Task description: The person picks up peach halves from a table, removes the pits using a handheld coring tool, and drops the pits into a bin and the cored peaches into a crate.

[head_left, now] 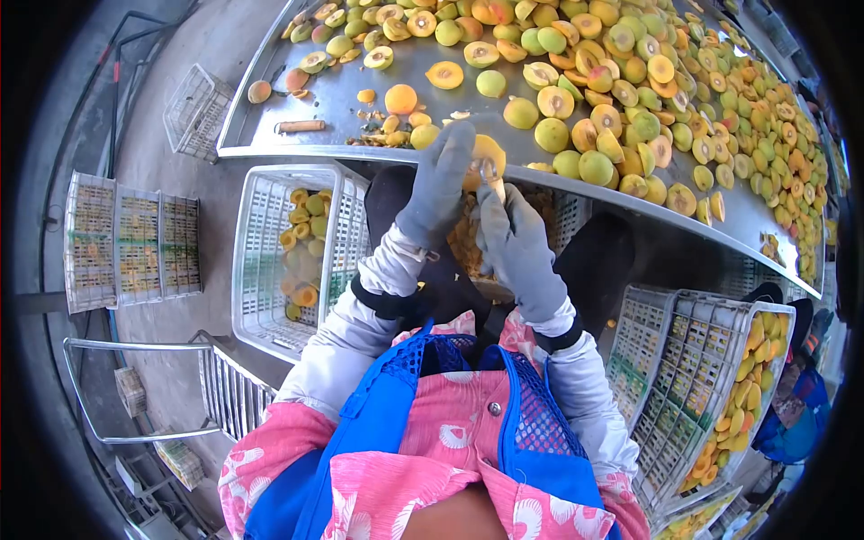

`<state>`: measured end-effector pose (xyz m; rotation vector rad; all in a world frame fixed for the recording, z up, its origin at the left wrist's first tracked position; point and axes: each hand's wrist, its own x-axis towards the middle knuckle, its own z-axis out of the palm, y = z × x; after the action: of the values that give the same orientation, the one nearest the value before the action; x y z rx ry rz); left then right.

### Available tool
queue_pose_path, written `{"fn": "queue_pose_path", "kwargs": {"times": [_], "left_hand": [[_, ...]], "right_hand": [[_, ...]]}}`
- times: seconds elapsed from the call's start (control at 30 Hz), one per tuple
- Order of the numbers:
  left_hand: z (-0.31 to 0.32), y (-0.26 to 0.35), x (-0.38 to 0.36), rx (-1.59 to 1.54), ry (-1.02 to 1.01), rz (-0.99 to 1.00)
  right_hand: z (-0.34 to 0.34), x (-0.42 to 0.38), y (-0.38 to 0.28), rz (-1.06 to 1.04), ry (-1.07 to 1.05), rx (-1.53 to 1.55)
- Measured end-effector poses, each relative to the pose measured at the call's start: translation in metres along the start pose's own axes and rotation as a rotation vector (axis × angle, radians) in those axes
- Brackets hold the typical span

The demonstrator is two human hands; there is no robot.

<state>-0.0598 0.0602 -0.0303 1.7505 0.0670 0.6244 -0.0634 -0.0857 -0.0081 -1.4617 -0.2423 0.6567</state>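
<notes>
Both my hands wear grey gloves and meet at the front edge of the metal table (360, 150). My left hand (438, 184) is closed on a yellow halved fruit (487, 155), whose cut side shows. In my right hand (519, 238) is a small tool (494, 180) with a pale handle, its metal tip against the middle of the fruit. Many whole and halved yellow-green fruits (594, 126) lie heaped on the table beyond my hands. Below them, partly hidden by my arms, is a container of fruit pieces (468, 236).
A white crate (254, 261) with fruit halves stands left of my legs. Filled crates (720, 378) are at the right, where a co-worker in blue (796, 405) is partly visible. A metal-framed chair (144, 344) and stacked crates (135, 241) stand on the left. A brown-handled tool (300, 127) lies on the table.
</notes>
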Motion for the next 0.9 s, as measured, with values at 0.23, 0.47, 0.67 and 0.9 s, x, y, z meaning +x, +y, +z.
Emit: {"fn": "queue_pose_path", "kwargs": {"times": [0.23,0.47,0.67,0.9], "left_hand": [[0.028,0.041,-0.019,-0.416,0.069,-0.130],[0.040,0.065,-0.021,-0.390,0.263,-0.189],[0.035,0.063,-0.019,-0.331,0.058,-0.138],[0.024,0.042,-0.009,-0.502,-0.243,-0.504]], "right_hand": [[0.005,-0.019,-0.004,0.016,0.094,0.001],[0.012,-0.022,0.009,-0.329,0.194,-0.099],[0.010,-0.043,-0.023,0.145,0.065,0.085],[-0.013,-0.041,-0.031,0.588,-0.191,0.469]]}}
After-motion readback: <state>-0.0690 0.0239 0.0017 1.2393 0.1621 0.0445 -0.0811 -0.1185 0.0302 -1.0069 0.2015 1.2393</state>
